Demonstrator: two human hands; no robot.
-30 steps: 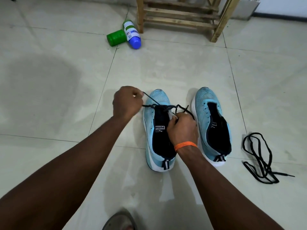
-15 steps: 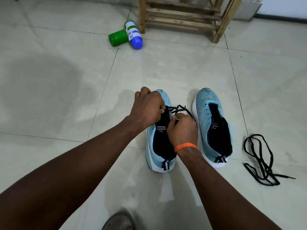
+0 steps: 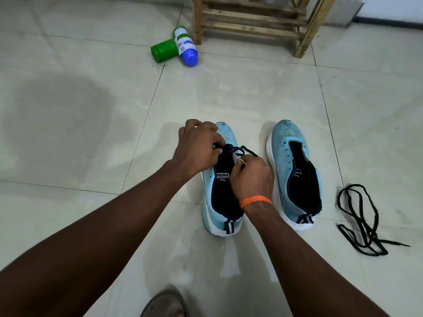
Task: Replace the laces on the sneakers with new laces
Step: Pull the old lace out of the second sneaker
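Two light-blue sneakers stand side by side on the tiled floor, toes pointing away from me. The left sneaker (image 3: 212,216) carries a dark lace (image 3: 242,150) across its front eyelets. My left hand (image 3: 198,146) pinches that lace at the shoe's left side. On the shoe's right side my right hand (image 3: 250,177), with an orange band on the wrist, grips the lace and tongue. The right sneaker (image 3: 295,175) has no lace in it. A loose black lace (image 3: 359,220) lies coiled on the floor to its right.
A green bottle (image 3: 163,51) and a white bottle with a blue end (image 3: 186,48) lie on the floor at the back. A wooden rack (image 3: 251,21) stands behind them. The tip of a sandal (image 3: 166,303) shows at the bottom edge.
My left hand, which was pulling the lace out to the left, has come back onto the left sneaker's eyelets. My right hand has stayed on the shoe.
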